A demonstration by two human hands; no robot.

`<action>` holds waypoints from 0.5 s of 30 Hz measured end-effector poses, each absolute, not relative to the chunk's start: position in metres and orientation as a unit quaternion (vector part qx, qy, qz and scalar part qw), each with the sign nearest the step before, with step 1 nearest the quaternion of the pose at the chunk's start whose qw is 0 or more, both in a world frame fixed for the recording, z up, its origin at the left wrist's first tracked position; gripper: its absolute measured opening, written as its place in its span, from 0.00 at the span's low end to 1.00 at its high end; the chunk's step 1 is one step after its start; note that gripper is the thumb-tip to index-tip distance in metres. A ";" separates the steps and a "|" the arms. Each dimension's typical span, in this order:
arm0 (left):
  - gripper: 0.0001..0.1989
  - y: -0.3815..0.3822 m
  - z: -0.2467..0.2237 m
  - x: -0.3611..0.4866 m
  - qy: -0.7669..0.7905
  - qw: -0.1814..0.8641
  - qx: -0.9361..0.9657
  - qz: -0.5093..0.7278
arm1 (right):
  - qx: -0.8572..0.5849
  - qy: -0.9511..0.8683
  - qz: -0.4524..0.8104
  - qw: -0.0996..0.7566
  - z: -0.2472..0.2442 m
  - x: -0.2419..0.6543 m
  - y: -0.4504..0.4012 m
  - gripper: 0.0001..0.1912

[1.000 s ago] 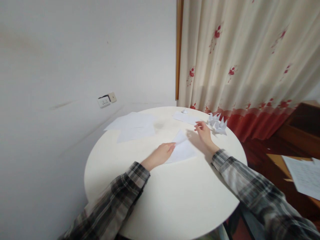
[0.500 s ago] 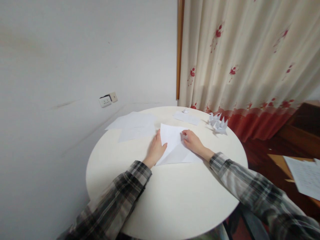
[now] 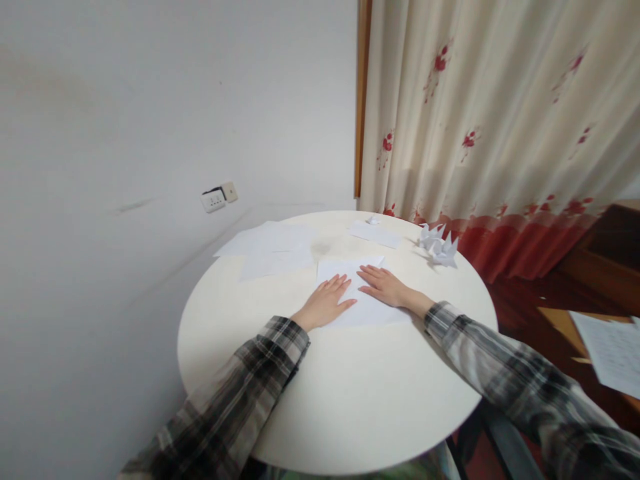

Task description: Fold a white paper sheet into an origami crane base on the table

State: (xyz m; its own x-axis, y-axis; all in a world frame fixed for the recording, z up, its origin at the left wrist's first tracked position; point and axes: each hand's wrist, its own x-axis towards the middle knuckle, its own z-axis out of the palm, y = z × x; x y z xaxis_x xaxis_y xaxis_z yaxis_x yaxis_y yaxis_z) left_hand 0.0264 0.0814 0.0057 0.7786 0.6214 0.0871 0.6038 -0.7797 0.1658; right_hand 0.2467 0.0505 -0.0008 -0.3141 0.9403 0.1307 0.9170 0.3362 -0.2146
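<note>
Paper sheet (image 3: 375,316), white, was laid flat near the middle of a round white surface (image 3: 360,400), beneath both hands. A slanted edge was seen at its far right corner; whether it was folded there could not be told for certain. So central a position was probably chosen so that the sheet could be reached evenly from both sides.

Left hand (image 3: 324,304): laid palm-down on the sheet's left part. Its fingers were extended and slightly parted, with the thumb spread aside; paper was touched, nothing was pinched.

Right hand (image 3: 387,289): laid on the right part, fingers straightened, pointed leftward and a little spaced, thumb held apart. Paper was touched, not gripped. By this flat contact the sheet was presumably being held steady and level.

Loose sheets (image 3: 270,241): overlapped at the far left, apart from the hands, apparently set aside so that the middle was not covered.

Far sheet (image 3: 377,235): placed toward the back, a small folded piece (image 3: 373,219) being set by its far side.

Folded paper figures (image 3: 441,251): grouped closely at the right, points upward, likely placed there to be clear of the forearm.
</note>
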 end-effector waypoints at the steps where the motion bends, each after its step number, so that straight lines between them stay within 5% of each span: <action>1: 0.31 0.084 0.005 0.025 0.340 0.065 0.935 0.076 | -0.581 -0.803 0.052 0.122 -0.002 0.249 0.051 0.32; 10: 0.40 0.097 -0.005 0.018 0.505 0.075 0.843 0.170 | -0.693 -0.653 -0.012 0.307 -0.019 0.281 0.064 0.28; 15: 0.41 0.096 -0.005 0.020 0.526 0.071 0.830 0.172 | -0.640 -0.602 0.148 0.454 -0.013 0.280 0.069 0.25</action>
State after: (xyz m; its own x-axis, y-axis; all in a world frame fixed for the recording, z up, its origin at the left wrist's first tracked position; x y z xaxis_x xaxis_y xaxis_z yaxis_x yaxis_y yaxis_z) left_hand 0.0196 0.0958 -0.0053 0.3878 0.8972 0.2111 0.8480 -0.4371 0.2998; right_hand 0.2801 0.0691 -0.0134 0.2315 0.9050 0.3568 0.6356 0.1370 -0.7598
